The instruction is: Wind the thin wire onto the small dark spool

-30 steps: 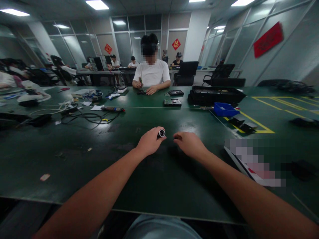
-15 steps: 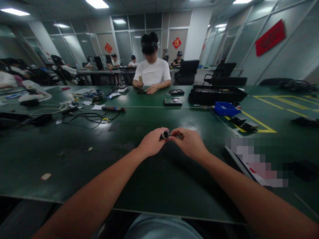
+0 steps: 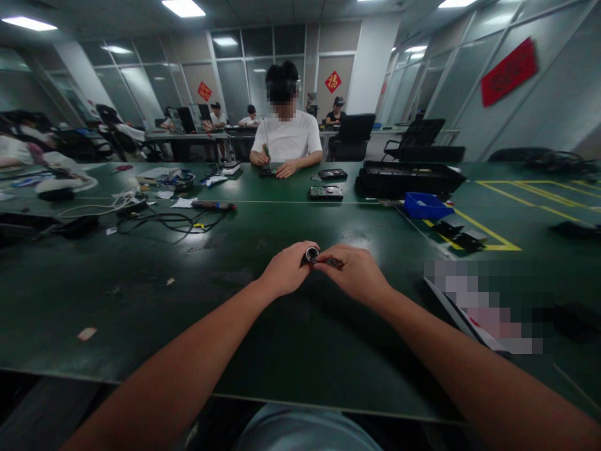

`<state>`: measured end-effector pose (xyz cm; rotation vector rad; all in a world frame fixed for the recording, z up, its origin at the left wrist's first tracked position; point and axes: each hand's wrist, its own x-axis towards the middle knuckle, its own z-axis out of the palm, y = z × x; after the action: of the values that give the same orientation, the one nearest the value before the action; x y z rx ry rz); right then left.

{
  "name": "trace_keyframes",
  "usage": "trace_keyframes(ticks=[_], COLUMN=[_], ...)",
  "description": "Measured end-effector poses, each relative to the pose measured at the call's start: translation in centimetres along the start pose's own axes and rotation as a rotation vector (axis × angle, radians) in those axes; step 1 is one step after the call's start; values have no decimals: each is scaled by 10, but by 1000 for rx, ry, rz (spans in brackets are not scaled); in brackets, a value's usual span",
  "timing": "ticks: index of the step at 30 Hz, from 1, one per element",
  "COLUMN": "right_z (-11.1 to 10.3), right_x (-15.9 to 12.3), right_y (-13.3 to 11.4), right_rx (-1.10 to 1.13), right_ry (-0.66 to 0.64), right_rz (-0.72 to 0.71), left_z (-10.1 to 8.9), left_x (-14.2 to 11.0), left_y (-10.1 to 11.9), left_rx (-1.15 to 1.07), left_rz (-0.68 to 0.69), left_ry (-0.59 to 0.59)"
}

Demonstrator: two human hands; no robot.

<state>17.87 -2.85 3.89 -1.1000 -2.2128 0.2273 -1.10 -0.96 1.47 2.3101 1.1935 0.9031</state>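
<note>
My left hand [image 3: 287,268] is wrapped round a small dark cylinder [image 3: 312,254] with a pale ring at its open end, which faces me. Most of its body is hidden by the fingers. My right hand [image 3: 353,270] is closed in a pinch, its fingertips at the right edge of the ring. Something small and dark shows between those fingers, too small to name. Both hands are held over the green table [image 3: 282,351].
Across the table a person [image 3: 287,138] in a white shirt works with a screwdriver. Opened hard drives [image 3: 325,192], a blue bin [image 3: 426,205] and a black case [image 3: 408,178] lie ahead. Cables [image 3: 164,219] are at left; a pale flat item [image 3: 462,313] is at right.
The fingers of my right hand have shifted slightly left and down, closer to the ring's opening. My left hand and the cylinder are nearly still.
</note>
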Motion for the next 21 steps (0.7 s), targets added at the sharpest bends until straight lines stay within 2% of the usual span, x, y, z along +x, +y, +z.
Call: trace_keyframes(ticks=[7, 14, 21], right_z=[1, 2, -1], right_x=[-3, -4, -4], right_y=[6, 5, -1], right_rx=[-91, -163, -122], right_ry=[85, -54, -40], right_rz=[-74, -109, -83], left_z=[1, 0, -1], left_x=[-1, -1, -1], left_y=[2, 3, 5], left_rx=[-18, -30, -8], left_rz=[7, 17, -4], left_ry=[-30, 0, -9])
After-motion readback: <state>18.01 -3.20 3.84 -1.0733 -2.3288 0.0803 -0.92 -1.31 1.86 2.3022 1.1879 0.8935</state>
